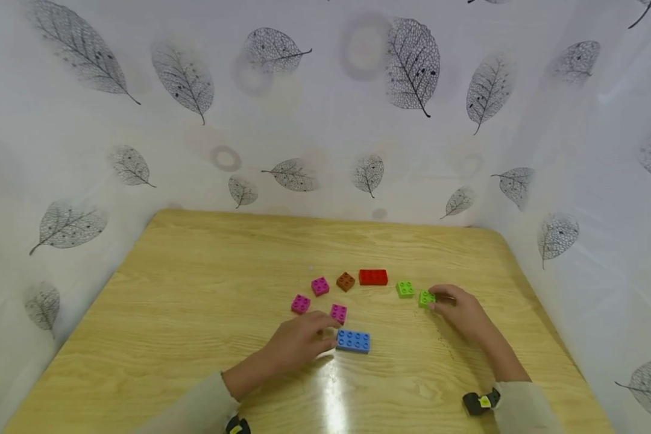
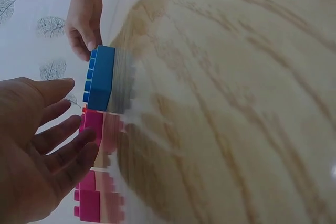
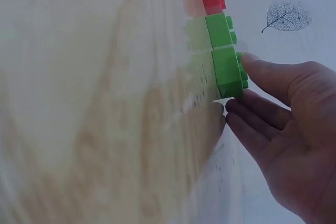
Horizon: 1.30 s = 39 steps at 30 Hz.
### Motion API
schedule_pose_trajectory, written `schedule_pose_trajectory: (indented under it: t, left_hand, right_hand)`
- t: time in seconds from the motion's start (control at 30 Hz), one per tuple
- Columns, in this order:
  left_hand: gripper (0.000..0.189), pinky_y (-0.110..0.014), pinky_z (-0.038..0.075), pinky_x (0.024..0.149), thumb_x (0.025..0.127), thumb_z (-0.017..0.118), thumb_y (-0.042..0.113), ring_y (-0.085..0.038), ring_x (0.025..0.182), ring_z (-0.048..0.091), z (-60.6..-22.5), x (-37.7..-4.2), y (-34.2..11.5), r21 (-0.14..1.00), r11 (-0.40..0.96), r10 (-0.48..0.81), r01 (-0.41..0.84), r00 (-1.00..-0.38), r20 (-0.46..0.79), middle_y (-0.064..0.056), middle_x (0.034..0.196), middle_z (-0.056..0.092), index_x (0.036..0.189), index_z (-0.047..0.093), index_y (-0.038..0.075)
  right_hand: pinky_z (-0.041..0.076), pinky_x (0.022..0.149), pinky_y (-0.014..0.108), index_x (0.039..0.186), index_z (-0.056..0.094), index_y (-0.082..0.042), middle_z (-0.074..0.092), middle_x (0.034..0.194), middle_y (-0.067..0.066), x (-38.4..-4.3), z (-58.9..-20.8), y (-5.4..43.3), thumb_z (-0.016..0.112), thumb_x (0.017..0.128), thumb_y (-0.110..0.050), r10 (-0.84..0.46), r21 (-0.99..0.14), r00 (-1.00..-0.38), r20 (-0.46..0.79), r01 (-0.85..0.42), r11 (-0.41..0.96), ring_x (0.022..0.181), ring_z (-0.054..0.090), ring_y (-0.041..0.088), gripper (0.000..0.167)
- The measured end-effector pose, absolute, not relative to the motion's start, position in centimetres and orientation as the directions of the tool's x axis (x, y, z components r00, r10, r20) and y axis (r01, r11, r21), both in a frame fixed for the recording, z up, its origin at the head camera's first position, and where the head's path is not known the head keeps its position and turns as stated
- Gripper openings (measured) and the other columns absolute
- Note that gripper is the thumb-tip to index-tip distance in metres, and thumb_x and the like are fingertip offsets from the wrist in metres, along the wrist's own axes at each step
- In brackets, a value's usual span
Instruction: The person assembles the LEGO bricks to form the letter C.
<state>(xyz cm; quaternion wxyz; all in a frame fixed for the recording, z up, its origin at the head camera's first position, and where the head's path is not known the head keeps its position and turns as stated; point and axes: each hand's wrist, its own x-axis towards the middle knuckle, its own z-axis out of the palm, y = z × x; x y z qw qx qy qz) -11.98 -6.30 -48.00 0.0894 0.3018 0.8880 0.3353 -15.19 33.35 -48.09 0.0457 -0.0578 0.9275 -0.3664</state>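
Observation:
My right hand (image 1: 463, 313) pinches the right-hand light green brick (image 1: 425, 299) between thumb and fingers; in the right wrist view the thumb meets the studs of this green brick (image 3: 227, 73) and a finger its near end. My left hand (image 1: 298, 342) hovers at the left end of a long blue brick (image 1: 353, 342), its fingers spread and holding nothing. A small gap shows between this hand and the blue brick (image 2: 103, 77) in the left wrist view. Just beyond the left fingers lies a pink brick (image 1: 339, 312).
Two more pink bricks (image 1: 301, 304), an orange-brown brick (image 1: 345, 281), a long red brick (image 1: 373, 277) and a second green brick (image 1: 405, 289) lie in a loose arc on the wooden table (image 1: 222, 265). A leaf-patterned sheet (image 1: 325, 120) surrounds the table's back and sides.

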Motion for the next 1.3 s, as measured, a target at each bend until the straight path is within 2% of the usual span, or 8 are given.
schedule_pose_trajectory:
  t: [0.13,0.27,0.43,0.63,1.3]
  left_hand:
    - [0.027,-0.023,0.050,0.078,0.097,0.067,0.032,-0.004,0.093,0.060,-48.1,-12.1,-6.2,0.659,0.592,0.598,0.464,-0.801,0.027,0.007,0.120,0.069,0.122,0.070,0.023]
    - [0.023,-0.028,0.050,0.083,0.095,0.069,0.035,-0.007,0.103,0.063,-48.4,-12.1,-5.9,0.616,0.626,0.601,0.478,-0.799,0.010,0.008,0.122,0.070,0.116,0.072,0.027]
    - [0.021,-0.035,0.052,0.093,0.095,0.069,0.035,-0.012,0.118,0.063,-48.7,-12.1,-5.7,0.594,0.628,0.613,0.504,-0.790,0.022,0.009,0.127,0.068,0.115,0.073,0.028]
    - [0.021,-0.041,0.050,0.101,0.095,0.069,0.031,-0.016,0.124,0.060,-48.7,-12.1,-5.5,0.602,0.617,0.614,0.507,-0.788,0.035,0.010,0.130,0.067,0.115,0.073,0.029]
    - [0.014,-0.031,0.051,0.088,0.091,0.073,0.027,-0.009,0.106,0.062,-48.9,-11.9,-5.2,0.609,0.645,0.577,0.461,-0.817,0.007,0.010,0.122,0.069,0.104,0.073,0.031]
  right_hand:
    - [0.044,0.103,0.057,0.131,0.062,-0.008,0.060,0.136,0.018,-15.3,-48.1,33.4,0.068,0.097,-0.029,-0.141,-0.691,-0.989,-0.040,-0.075,0.719,0.128,0.055,0.040,0.040]
    - [0.041,0.106,0.058,0.125,0.065,-0.009,0.060,0.136,0.017,-15.5,-48.3,33.3,0.070,0.096,-0.027,-0.149,-0.705,-0.988,-0.038,-0.079,0.704,0.130,0.053,0.040,0.034]
    - [0.041,0.107,0.057,0.119,0.068,-0.010,0.061,0.134,0.015,-15.6,-48.6,33.1,0.072,0.094,-0.021,-0.155,-0.706,-0.988,-0.025,-0.092,0.702,0.130,0.053,0.039,0.027]
    - [0.040,0.108,0.058,0.118,0.067,-0.010,0.062,0.132,0.016,-15.8,-48.7,33.1,0.072,0.094,-0.016,-0.147,-0.687,-0.989,-0.021,-0.093,0.721,0.130,0.053,0.040,0.026]
    - [0.044,0.104,0.056,0.117,0.068,-0.012,0.064,0.127,0.012,-15.6,-48.6,32.8,0.072,0.093,-0.018,-0.136,-0.671,-0.990,-0.029,-0.082,0.737,0.124,0.057,0.036,0.024]
